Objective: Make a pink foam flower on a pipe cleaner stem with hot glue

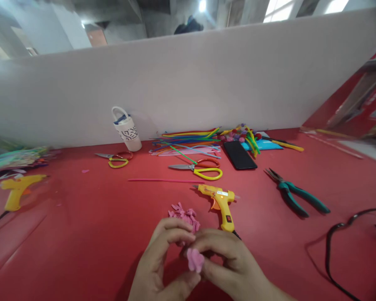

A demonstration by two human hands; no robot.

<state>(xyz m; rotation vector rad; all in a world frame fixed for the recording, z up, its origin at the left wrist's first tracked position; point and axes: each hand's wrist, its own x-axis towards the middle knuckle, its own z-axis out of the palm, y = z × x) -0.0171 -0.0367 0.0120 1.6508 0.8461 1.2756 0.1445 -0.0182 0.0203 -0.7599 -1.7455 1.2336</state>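
Observation:
Close to the camera, my right hand (230, 261) pinches a small pink flower-like piece (195, 260), apparently felt, between thumb and fingers. My left hand (164, 261) curls around its other side, with the thumb pressed to its lower edge and the fingertips meeting my right fingers. Part of the piece is hidden behind the fingers. Just beyond my left fingers lies a fringed heap of pink strips (185, 215). A yellow glue gun (217, 196) rests on its side past my right hand, its nozzle pointing left.
On the red table (90, 234) lie scissors (203, 168), a second pair (115, 159), pliers (288, 190), a black phone (240, 154), pipe cleaners (184, 142) and another glue gun (19, 190). A white cup (128, 133) stands by the pale partition (188, 83). A black cable (329, 251) curves at right.

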